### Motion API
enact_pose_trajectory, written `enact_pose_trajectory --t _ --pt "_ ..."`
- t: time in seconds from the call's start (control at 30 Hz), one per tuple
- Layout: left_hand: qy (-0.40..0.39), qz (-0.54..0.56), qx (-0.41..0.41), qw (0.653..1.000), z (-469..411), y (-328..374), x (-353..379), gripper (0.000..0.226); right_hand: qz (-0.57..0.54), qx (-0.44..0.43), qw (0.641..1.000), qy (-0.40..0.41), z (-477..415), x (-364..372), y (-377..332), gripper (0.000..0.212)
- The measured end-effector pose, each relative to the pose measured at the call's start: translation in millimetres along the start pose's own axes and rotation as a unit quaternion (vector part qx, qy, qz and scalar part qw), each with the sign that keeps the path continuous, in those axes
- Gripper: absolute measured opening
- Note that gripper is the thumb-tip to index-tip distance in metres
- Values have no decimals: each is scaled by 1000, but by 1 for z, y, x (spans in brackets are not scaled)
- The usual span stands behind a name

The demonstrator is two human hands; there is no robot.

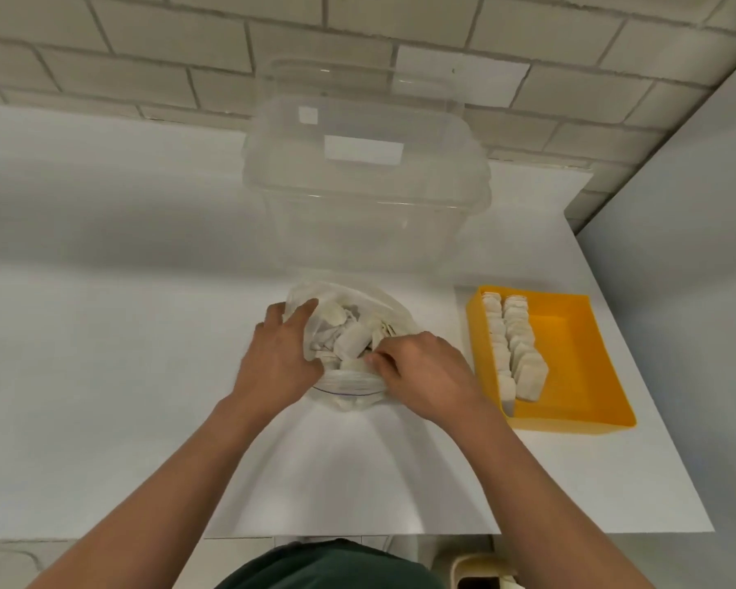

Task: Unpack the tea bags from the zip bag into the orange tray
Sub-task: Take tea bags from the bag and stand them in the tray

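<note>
A clear zip bag lies open on the white table, holding several pale tea bags. My left hand grips the bag's left rim and holds it open. My right hand reaches into the mouth from the right, fingers curled among the tea bags; what they pinch is hidden. The orange tray sits to the right, with two rows of upright tea bags along its left side.
A large clear plastic bin stands just behind the zip bag, against a tiled wall. The table's right edge runs close past the tray, and the front edge is near my body. A beige object sits below the front edge.
</note>
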State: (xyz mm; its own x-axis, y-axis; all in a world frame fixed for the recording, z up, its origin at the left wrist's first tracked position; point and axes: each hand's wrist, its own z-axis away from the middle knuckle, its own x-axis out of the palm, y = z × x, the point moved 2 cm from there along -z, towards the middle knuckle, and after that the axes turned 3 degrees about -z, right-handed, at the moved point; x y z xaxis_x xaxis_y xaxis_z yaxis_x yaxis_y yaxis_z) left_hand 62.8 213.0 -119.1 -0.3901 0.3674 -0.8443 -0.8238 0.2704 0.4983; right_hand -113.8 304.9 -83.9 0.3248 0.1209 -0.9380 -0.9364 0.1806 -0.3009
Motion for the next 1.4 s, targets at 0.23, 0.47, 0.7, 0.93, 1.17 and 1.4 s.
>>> enact_pose_trajectory --t 0.23,0.47,0.7,0.93,1.17,1.4 --pt "46 101 135 985 22 16 3 94 98 147 983 44 1 3 8 19" --pt "13 65 160 985 26 17 17 103 -3 89 993 78 -10 10 -9 28" --pt "-4 45 184 982 25 15 20 100 46 192 980 14 -12 16 2 53" --pt "-7 66 186 980 22 17 22 87 87 230 969 6 -17 13 8 29" --pt "-46 152 152 975 16 19 9 66 83 226 969 48 -18 14 16 26" --pt "28 154 181 971 22 20 -8 52 -114 162 970 140 -8 4 26 19"
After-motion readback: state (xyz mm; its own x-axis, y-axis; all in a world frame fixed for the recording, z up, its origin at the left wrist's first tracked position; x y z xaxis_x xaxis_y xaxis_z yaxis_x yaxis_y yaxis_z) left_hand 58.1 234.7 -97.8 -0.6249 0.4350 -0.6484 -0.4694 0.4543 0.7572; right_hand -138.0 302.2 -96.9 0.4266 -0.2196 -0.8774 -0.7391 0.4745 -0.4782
